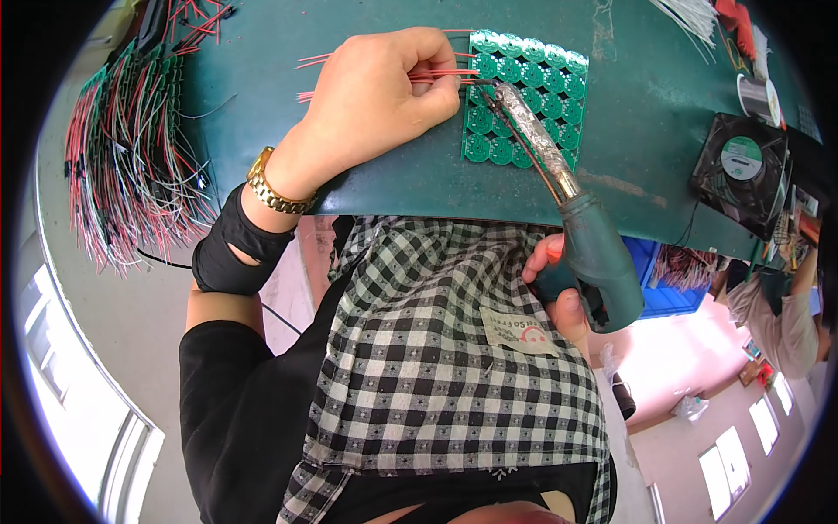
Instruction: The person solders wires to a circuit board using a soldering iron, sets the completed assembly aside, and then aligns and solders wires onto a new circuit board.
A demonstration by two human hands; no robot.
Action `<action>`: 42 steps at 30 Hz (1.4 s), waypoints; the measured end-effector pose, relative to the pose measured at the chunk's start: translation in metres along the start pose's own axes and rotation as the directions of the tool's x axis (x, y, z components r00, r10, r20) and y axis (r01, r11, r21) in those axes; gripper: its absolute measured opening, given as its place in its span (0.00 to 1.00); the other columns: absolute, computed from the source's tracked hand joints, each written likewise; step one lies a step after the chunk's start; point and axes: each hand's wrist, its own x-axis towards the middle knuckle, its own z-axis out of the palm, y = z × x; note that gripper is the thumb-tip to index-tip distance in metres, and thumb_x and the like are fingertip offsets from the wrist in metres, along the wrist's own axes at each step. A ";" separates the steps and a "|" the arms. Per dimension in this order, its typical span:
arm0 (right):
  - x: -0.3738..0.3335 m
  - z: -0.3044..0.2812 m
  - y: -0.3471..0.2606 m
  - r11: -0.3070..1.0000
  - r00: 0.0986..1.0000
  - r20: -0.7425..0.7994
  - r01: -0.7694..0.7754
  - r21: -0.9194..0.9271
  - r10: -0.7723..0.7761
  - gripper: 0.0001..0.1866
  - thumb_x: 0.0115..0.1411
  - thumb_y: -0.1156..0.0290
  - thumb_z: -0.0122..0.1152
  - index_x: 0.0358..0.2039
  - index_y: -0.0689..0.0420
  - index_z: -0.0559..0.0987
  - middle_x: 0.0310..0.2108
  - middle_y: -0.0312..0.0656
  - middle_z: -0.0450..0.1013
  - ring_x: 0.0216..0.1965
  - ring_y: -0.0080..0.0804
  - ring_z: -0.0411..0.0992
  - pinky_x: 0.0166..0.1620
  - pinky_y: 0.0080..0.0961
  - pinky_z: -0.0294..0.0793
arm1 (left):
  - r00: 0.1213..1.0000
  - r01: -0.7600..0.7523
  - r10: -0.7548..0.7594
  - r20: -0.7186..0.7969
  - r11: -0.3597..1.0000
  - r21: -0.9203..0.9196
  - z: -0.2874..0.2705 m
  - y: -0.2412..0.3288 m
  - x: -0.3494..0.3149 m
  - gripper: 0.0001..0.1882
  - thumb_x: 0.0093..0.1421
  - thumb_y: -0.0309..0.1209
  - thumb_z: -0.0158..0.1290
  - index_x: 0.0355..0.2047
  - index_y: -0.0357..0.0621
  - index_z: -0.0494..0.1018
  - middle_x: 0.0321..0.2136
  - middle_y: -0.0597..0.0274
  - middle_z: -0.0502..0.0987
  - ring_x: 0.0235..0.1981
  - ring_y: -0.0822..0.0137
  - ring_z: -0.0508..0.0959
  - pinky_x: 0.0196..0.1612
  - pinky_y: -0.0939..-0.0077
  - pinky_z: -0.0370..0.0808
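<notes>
A panel of round green circuit boards point(569, 118) lies on the green table. At its left edge, my left hand point(375, 96) is closed in a pinch on thin red wires point(443, 77), whose far ends stick out behind the hand. My right hand point(563, 293) grips a soldering iron point(602, 253) with a thick dark green handle, over the table's near edge. The iron's silvery, crusted barrel slants up and left across the panel. Its tip is close to the wire ends at the panel's left columns; whether they touch, I cannot tell.
Bundles of red and white wires on boards point(140, 157) hang over the table's left edge. To the right stand a black fan point(740, 166) and a solder spool point(758, 98). A blue bin point(676, 299) is below the near edge; another person's arm point(786, 306) shows far right.
</notes>
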 end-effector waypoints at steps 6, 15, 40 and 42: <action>0.000 -0.004 0.004 0.999 1.000 0.006 0.012 -0.041 -0.011 0.28 0.55 0.52 0.55 0.47 0.64 0.68 0.32 0.41 0.68 0.30 0.26 0.66 0.33 0.23 0.66 | 1.000 0.010 -0.010 0.010 0.999 0.044 0.000 0.003 0.001 0.05 0.47 0.29 0.55 0.24 0.42 0.74 0.15 0.62 0.73 0.17 0.65 0.74 0.22 0.71 0.70; -0.003 -0.002 -0.011 0.999 0.989 -0.143 -0.022 0.023 0.025 0.39 0.49 0.43 0.65 0.50 0.61 0.64 0.31 0.47 0.69 0.29 0.34 0.70 0.34 0.30 0.73 | 1.000 -0.020 0.019 0.017 0.994 0.104 -0.001 0.001 -0.002 0.05 0.51 0.27 0.55 0.26 0.38 0.72 0.17 0.64 0.71 0.17 0.78 0.68 0.24 0.83 0.68; -0.023 -0.010 -0.011 0.973 0.974 -0.035 -0.219 0.068 0.222 0.37 0.50 0.45 0.62 0.50 0.62 0.68 0.37 0.38 0.67 0.34 0.24 0.67 0.40 0.22 0.68 | 0.980 -0.165 0.169 0.107 0.985 -0.051 -0.005 0.004 -0.009 0.04 0.46 0.24 0.54 0.22 0.38 0.70 0.27 0.62 0.73 0.22 0.66 0.72 0.27 0.75 0.70; -0.021 -0.008 -0.012 0.973 0.976 -0.008 -0.217 0.074 0.218 0.34 0.52 0.48 0.61 0.49 0.61 0.68 0.38 0.37 0.67 0.36 0.23 0.67 0.40 0.21 0.69 | 0.982 -0.163 0.166 0.086 0.985 -0.050 -0.004 0.003 -0.011 0.04 0.46 0.24 0.54 0.22 0.38 0.69 0.27 0.62 0.73 0.21 0.65 0.72 0.27 0.75 0.70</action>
